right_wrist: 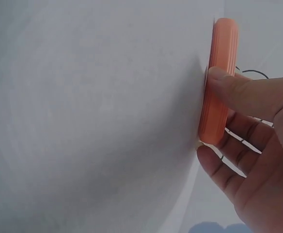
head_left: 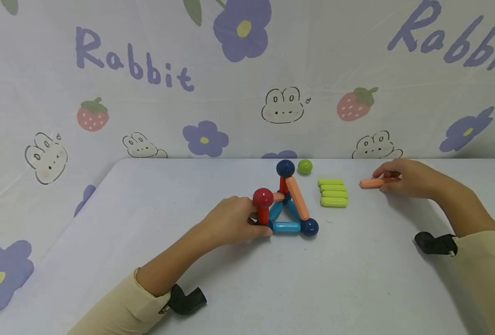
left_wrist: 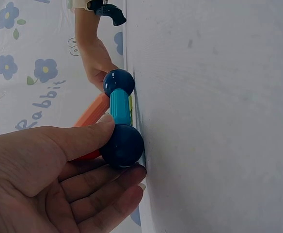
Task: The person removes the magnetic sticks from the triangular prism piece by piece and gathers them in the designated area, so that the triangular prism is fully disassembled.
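Note:
A frame of toy rods and balls (head_left: 287,227) stands mid-table, with blue rods at its base and dark blue balls at the corners. My left hand (head_left: 232,221) grips its near-left corner, where thumb and fingers hold a dark blue ball (left_wrist: 122,146). Above that corner rises a red rod topped by a red ball (head_left: 263,197). A long orange rod (head_left: 297,198) slants from the top dark blue ball (head_left: 285,168) to the near-right ball (head_left: 309,227). On the right, my right hand (head_left: 419,179) pinches a loose orange rod (right_wrist: 220,82) close to the tabletop.
Several short yellow-green rods (head_left: 334,202) lie in a stack of rows between the frame and my right hand. A green ball (head_left: 304,167) sits behind the frame near the table's back edge. A patterned cloth (head_left: 230,93) hangs behind the white table (head_left: 335,288).

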Available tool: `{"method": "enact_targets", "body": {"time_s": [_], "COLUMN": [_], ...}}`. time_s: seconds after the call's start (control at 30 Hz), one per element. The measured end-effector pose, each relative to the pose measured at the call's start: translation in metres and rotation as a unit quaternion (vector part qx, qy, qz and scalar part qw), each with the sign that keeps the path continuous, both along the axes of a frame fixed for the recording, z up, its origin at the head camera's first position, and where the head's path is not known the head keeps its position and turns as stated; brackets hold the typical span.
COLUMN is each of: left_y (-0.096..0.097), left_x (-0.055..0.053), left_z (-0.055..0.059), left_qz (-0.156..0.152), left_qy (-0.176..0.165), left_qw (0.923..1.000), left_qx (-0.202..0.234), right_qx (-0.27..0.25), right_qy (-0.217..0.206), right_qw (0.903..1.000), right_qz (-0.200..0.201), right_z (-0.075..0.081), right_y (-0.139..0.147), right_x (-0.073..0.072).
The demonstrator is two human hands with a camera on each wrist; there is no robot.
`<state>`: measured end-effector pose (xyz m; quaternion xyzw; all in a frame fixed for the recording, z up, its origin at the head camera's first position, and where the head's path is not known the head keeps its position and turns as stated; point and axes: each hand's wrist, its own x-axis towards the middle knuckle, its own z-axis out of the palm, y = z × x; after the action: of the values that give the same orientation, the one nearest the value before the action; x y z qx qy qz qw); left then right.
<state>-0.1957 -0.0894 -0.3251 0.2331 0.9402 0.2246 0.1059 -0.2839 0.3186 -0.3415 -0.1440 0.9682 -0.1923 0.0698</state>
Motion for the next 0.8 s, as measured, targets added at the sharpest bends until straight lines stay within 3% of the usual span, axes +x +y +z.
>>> {"method": "enact_targets", "body": {"time_s": [0.2,0.33,0.43,0.53,0.67,0.8], "left_y": [0.0,0.0,-0.001,-0.002,-0.002,-0.002], "left_x": [0.0,0.002,0.002,0.002,0.001,0.0], "left_z": [-0.001,-0.001,0.001,0.001,0.001,0.001], "left_qz": [0.0,-0.002,0.0,-0.001,-0.008,-0.011], "left_qy": [-0.007,-0.009,-0.007,-0.004,-0.002,0.001], "left_qw": [1.0,0.9999,1.0,1.0,0.9999,0.9998], "left_qx": [0.003,0.005,0.006,0.009,0.012,0.013], "right_qx": [-0.002,-0.033,-0.077,-0.106,-0.127,-0.135], "right_qy": [-0.012,-0.014,-0.003,0.036,0.074,0.086], "right_qw": [0.9999,0.9993,0.9969,0.9924,0.9855,0.9819], "right_qz": [-0.008,-0.002,0.018,0.051,0.085,0.1], "right_z": [0.002,0.019,0.037,0.047,0.046,0.038], "right_y": [-0.001,-0.016,-0.045,-0.084,-0.131,-0.158], "right_x": [0.004,0.014,0.025,0.039,0.055,0.065]}}
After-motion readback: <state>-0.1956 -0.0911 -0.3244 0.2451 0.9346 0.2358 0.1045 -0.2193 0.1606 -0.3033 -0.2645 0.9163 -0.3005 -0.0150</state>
